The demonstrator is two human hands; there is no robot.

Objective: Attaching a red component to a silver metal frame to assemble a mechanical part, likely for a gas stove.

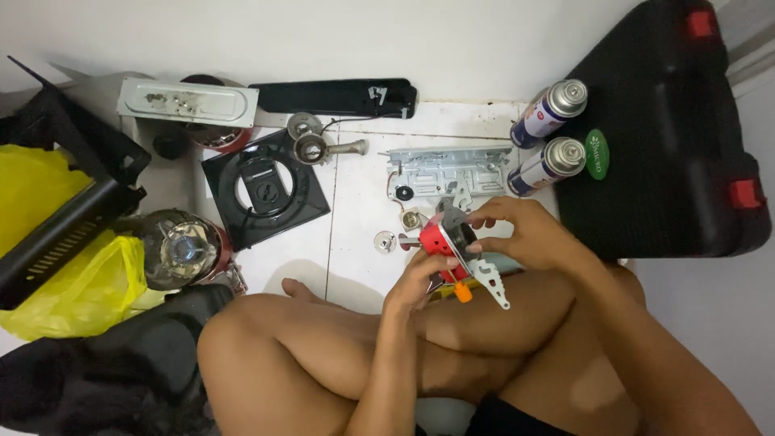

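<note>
I sit on a white tiled floor with my legs folded. Both hands hold a small red valve part with a grey metal bracket and an orange knob over my knees. My left hand grips it from below. My right hand pinches its black round top from above.
Two gas canisters lie by a black carrying case at the right. A grey metal frame and small fittings sit ahead. A black square stove plate, a burner piece, a yellow bag and dark cloth lie left.
</note>
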